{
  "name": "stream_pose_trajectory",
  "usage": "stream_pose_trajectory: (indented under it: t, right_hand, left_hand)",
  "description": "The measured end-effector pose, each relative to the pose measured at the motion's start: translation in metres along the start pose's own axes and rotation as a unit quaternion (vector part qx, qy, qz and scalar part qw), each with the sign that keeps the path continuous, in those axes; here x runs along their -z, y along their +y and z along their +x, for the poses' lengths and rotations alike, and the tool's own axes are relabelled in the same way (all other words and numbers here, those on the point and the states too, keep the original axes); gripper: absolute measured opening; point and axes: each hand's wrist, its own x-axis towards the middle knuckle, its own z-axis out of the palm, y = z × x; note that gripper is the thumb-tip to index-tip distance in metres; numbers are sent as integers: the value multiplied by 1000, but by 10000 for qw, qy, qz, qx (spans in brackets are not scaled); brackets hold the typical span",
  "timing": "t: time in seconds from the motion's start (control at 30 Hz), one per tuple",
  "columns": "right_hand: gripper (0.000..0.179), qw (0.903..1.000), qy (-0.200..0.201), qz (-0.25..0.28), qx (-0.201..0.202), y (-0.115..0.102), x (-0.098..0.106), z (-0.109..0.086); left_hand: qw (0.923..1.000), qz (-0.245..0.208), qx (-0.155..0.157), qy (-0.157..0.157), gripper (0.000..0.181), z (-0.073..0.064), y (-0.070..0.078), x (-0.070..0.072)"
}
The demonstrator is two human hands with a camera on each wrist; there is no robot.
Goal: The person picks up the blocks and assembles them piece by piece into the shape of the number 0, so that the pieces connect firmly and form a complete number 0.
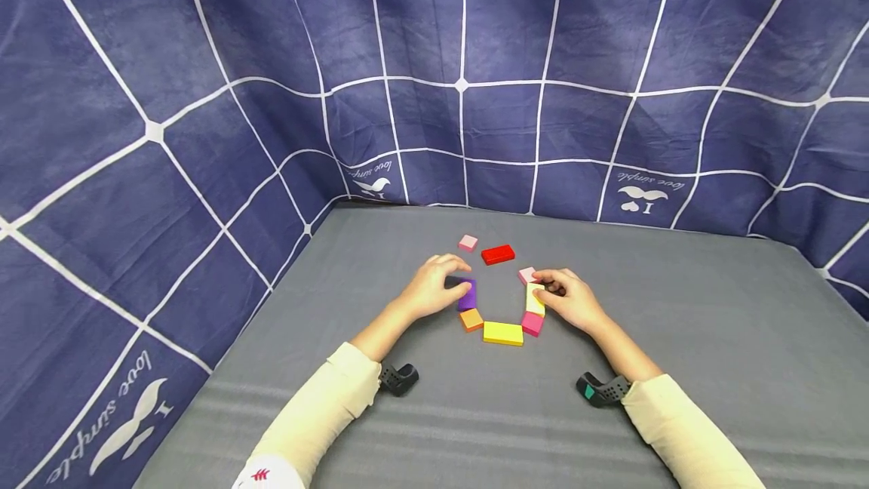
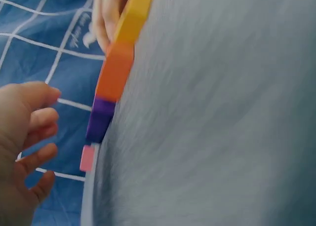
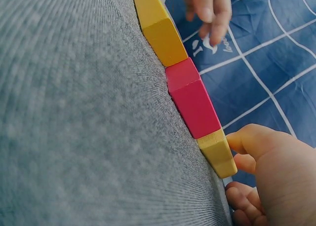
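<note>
Small coloured wooden blocks lie in a ring on the table. My left hand (image 1: pixel 434 285) hovers beside the purple block (image 1: pixel 467 297), its fingers loosely bent around nothing; in the left wrist view a gap parts it from the purple block (image 2: pixel 100 120). With bent thumb and fingers, my right hand (image 1: pixel 570 299) holds the pale yellow block (image 1: pixel 535 300). Its index fingertip reaches the pale pink block (image 1: pixel 526 275) at that block's far end. In the right wrist view the thumb meets the pale yellow block (image 3: pixel 217 154), and the other fingertips are partly hidden.
An orange block (image 1: pixel 471 320), a yellow block (image 1: pixel 503 333) and a magenta block (image 1: pixel 532 323) form the near side. Farther off lie a red block (image 1: pixel 498 255) and another pink block (image 1: pixel 468 243). Blue gridded cloth (image 1: pixel 502 119) hangs behind the grey table (image 1: pixel 475 429).
</note>
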Motion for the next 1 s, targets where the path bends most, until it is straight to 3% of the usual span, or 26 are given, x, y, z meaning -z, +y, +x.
stream_pose_trajectory:
  t: [0.2, 0.43, 0.6, 0.73, 1.0]
  right_hand:
    - [28, 10000, 7, -15, 25, 2, 0, 1]
    - [29, 10000, -49, 8, 43, 3, -3, 2]
    - [30, 9999, -45, 85, 47, 2, -7, 2]
    - [30, 9999, 18, 114, 57, 2, -7, 2]
    - [30, 9999, 21, 100, -19, 5, -3, 0]
  left_hand:
    - [9997, 131, 174, 85, 30, 31, -16, 0]
    - [9961, 391, 784, 36, 30, 59, -25, -2]
    - [9895, 733, 1236, -143, 29, 68, -31, -2]
    - [9851, 894, 1416, -387, 30, 73, -35, -4]
    - [9773, 1394, 1295, -932, 40, 80, -39, -12]
